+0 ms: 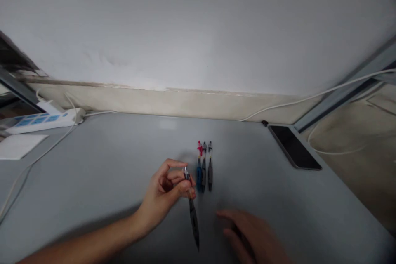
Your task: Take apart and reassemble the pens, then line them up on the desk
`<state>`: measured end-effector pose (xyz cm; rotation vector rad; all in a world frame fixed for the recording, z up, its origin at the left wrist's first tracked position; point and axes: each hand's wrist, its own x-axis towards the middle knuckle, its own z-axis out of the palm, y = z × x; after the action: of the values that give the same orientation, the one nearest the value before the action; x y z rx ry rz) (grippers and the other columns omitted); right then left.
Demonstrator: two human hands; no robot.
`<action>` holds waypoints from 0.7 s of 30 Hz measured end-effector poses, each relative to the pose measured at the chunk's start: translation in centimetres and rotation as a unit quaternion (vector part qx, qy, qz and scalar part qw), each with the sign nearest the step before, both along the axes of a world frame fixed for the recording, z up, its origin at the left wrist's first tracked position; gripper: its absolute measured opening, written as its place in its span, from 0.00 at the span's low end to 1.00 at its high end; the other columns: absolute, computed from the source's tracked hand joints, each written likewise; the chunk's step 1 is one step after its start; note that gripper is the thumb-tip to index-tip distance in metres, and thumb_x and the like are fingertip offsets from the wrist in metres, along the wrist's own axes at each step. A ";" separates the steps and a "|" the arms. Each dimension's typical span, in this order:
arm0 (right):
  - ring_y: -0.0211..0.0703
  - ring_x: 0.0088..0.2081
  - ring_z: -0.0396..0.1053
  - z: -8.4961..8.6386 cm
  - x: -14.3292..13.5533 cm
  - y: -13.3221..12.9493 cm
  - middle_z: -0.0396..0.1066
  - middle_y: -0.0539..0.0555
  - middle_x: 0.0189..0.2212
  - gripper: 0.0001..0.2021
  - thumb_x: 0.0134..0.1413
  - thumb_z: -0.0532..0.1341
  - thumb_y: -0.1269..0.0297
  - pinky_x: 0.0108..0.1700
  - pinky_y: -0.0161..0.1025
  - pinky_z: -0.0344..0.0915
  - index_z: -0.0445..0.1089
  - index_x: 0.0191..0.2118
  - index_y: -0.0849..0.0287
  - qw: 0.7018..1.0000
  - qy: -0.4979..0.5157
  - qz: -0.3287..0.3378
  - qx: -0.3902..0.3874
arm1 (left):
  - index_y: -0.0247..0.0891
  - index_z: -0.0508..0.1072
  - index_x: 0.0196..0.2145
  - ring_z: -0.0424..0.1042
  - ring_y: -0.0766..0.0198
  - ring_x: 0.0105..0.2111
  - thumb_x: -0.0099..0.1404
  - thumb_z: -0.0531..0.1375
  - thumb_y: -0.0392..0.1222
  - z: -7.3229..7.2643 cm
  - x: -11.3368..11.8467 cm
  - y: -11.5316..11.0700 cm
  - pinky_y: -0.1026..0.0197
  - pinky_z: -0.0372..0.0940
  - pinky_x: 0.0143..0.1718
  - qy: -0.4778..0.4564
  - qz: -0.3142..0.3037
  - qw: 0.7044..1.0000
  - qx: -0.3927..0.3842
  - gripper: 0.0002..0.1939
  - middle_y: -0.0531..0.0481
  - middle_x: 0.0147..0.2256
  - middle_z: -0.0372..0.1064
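Observation:
A black pen [193,218] is held by its upper end in my left hand [168,189], with the dark grip and tip slanting down toward the front of the table. My index finger rests at the pen's top end, while the thumb presses on its side. To the right, my right hand [247,233] is blurred, apart from the pen, with thumb and index finger spread and nothing visible between them. Just beyond the hands lie a pen with a red top and blue grip [199,173], a black pen [203,169] close against it, and another black pen [210,169] slightly apart.
On the grey table [108,165], a phone [293,146] lies near the right edge. A white power strip [46,119] with blue sockets and a white flat block [20,147] are at the left. White cables [46,154] run along both sides; a wall [198,41] stands behind.

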<state>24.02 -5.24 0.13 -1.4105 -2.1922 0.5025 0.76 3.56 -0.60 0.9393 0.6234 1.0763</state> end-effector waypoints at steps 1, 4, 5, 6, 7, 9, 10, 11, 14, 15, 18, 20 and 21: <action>0.47 0.37 0.83 0.0 -0.1 0.1 0.84 0.54 0.39 0.13 0.61 0.57 0.71 0.40 0.39 0.78 0.73 0.49 0.55 1.000 0.001 0.002 0.014 | 0.41 0.71 0.45 0.77 0.69 0.28 0.65 0.68 0.39 0.0 0.0 0.0 0.65 0.73 0.34 0.003 0.003 1.000 -0.001 0.13 0.52 0.32 0.78; 0.48 0.34 0.83 0.1 -0.4 0.4 0.85 0.55 0.36 0.13 0.62 0.55 0.70 0.36 0.40 0.79 0.74 0.46 0.57 0.999 0.001 0.004 0.041 | 0.41 0.69 0.47 0.77 0.68 0.29 0.64 0.69 0.40 0.0 0.1 0.0 0.65 0.73 0.34 0.012 0.009 1.000 -0.010 0.16 0.51 0.33 0.78; 0.47 0.34 0.83 0.1 -0.4 0.5 0.85 0.55 0.36 0.13 0.61 0.55 0.70 0.36 0.40 0.79 0.74 0.46 0.56 0.999 0.000 0.002 0.044 | 0.42 0.68 0.49 0.77 0.68 0.29 0.64 0.69 0.40 0.0 0.2 0.0 0.64 0.73 0.34 0.014 0.013 1.000 -0.015 0.18 0.51 0.33 0.78; 0.47 0.35 0.83 0.2 -0.4 0.5 0.85 0.54 0.36 0.13 0.61 0.55 0.71 0.36 0.41 0.79 0.74 0.46 0.56 0.999 -0.003 0.001 0.040 | 0.43 0.67 0.50 0.77 0.68 0.29 0.64 0.69 0.39 -0.1 0.2 0.0 0.63 0.73 0.34 0.014 0.017 1.000 -0.021 0.21 0.51 0.34 0.78; 0.47 0.35 0.83 0.3 -0.4 0.6 0.85 0.54 0.37 0.13 0.60 0.56 0.71 0.37 0.40 0.79 0.74 0.46 0.56 0.999 -0.005 -0.001 0.035 | 0.44 0.65 0.51 0.77 0.67 0.29 0.63 0.69 0.39 -0.1 0.2 0.0 0.63 0.74 0.34 0.013 0.021 0.999 -0.025 0.22 0.51 0.34 0.78; 0.46 0.35 0.83 0.5 -0.4 0.6 0.84 0.54 0.37 0.13 0.60 0.56 0.72 0.37 0.40 0.79 0.74 0.47 0.56 1.000 -0.008 0.000 0.026 | 0.44 0.65 0.50 0.77 0.67 0.29 0.63 0.70 0.40 -0.1 0.2 0.0 0.62 0.74 0.34 0.007 0.024 0.999 -0.027 0.22 0.51 0.34 0.78; 0.46 0.34 0.83 0.6 -0.4 0.6 0.84 0.54 0.37 0.14 0.60 0.56 0.72 0.36 0.40 0.79 0.74 0.47 0.56 1.000 -0.008 0.002 0.024 | 0.43 0.66 0.48 0.77 0.67 0.29 0.63 0.70 0.40 -0.1 0.2 0.1 0.62 0.74 0.34 0.004 0.023 0.999 -0.025 0.21 0.51 0.33 0.78; 0.46 0.34 0.83 0.6 -0.3 0.6 0.84 0.53 0.37 0.14 0.60 0.56 0.72 0.37 0.40 0.79 0.74 0.47 0.56 1.000 -0.008 0.002 0.022 | 0.42 0.66 0.47 0.77 0.67 0.29 0.62 0.70 0.40 0.0 0.2 0.1 0.63 0.73 0.34 0.004 0.022 0.999 -0.024 0.19 0.51 0.33 0.78; 0.45 0.36 0.83 0.4 -0.3 0.5 0.84 0.53 0.38 0.14 0.61 0.56 0.72 0.38 0.39 0.78 0.73 0.48 0.56 1.000 -0.004 0.003 0.029 | 0.41 0.67 0.44 0.77 0.67 0.28 0.62 0.70 0.40 0.2 0.2 0.1 0.64 0.72 0.33 0.008 0.014 1.000 -0.022 0.17 0.52 0.31 0.78; 0.45 0.35 0.83 0.3 -0.3 0.5 0.84 0.53 0.38 0.13 0.61 0.56 0.72 0.38 0.39 0.78 0.73 0.48 0.56 0.999 0.002 0.004 0.039 | 0.40 0.67 0.43 0.77 0.67 0.28 0.62 0.70 0.40 0.2 0.2 0.2 0.64 0.72 0.33 0.010 0.014 1.000 -0.019 0.17 0.52 0.31 0.78; 0.45 0.35 0.83 0.1 -0.2 0.4 0.84 0.53 0.37 0.13 0.62 0.55 0.71 0.37 0.38 0.79 0.73 0.48 0.55 0.999 0.009 0.006 0.054 | 0.39 0.68 0.43 0.77 0.66 0.28 0.62 0.70 0.41 0.1 0.2 0.2 0.64 0.72 0.33 0.014 0.024 1.000 -0.012 0.17 0.51 0.31 0.78; 0.46 0.35 0.83 0.0 -0.1 0.3 0.84 0.54 0.37 0.12 0.63 0.56 0.69 0.37 0.39 0.79 0.74 0.47 0.55 0.999 0.005 0.004 0.046 | 0.41 0.66 0.46 0.77 0.66 0.28 0.62 0.70 0.41 0.0 0.2 0.2 0.63 0.72 0.33 0.016 0.037 0.999 -0.014 0.19 0.51 0.32 0.78; 0.46 0.35 0.83 0.1 -0.1 0.3 0.84 0.54 0.37 0.12 0.63 0.56 0.69 0.37 0.39 0.79 0.74 0.47 0.54 0.999 0.001 0.001 0.041 | 0.42 0.66 0.47 0.77 0.66 0.28 0.62 0.70 0.41 -0.1 0.2 0.2 0.63 0.72 0.33 0.016 0.042 0.999 -0.018 0.21 0.51 0.32 0.78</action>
<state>23.93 -4.89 0.20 -1.3636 -2.1883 0.4090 0.94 3.76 -0.68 0.9077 0.7115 1.1239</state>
